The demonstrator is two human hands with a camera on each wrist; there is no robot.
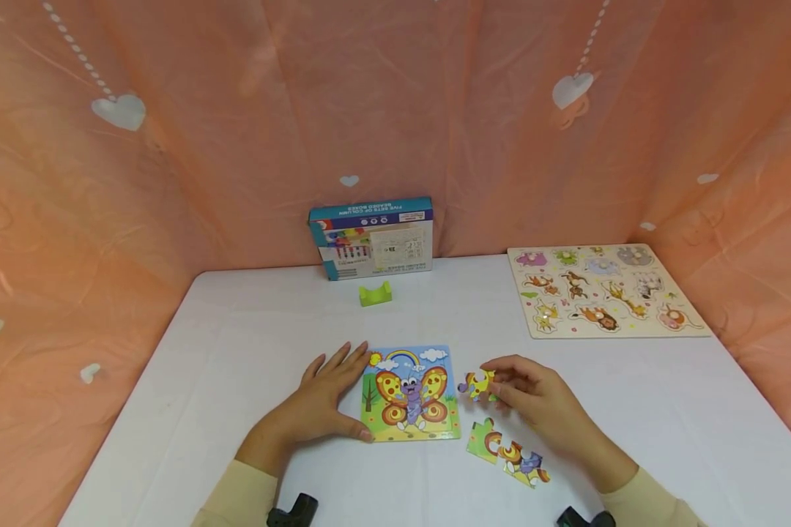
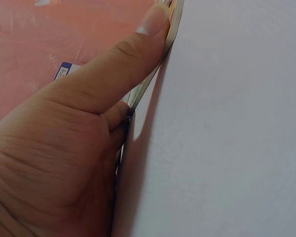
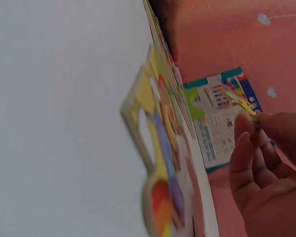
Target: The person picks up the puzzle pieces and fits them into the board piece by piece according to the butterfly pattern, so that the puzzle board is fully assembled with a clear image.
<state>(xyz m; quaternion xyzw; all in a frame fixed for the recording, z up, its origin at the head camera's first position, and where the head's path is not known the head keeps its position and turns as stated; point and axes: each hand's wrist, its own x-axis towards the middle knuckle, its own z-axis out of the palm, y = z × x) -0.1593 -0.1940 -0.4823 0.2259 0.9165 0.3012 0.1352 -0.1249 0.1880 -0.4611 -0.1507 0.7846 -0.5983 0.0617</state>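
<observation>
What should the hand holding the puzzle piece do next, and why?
Perhaps the right hand should bring its puzzle piece over the butterfly picture to compare them. The piece is pinched just beside the picture, its yellow and purple resemble the butterfly's colours, and the left hand touches the picture's left edge.

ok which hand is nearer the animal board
Right. The right hand is on the near side of the animal board; the left hand is farther off, at the left edge of the butterfly puzzle.

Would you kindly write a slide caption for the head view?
Left hand touching a butterfly picture board, right hand pinching a puzzle piece, at a white table.
</observation>
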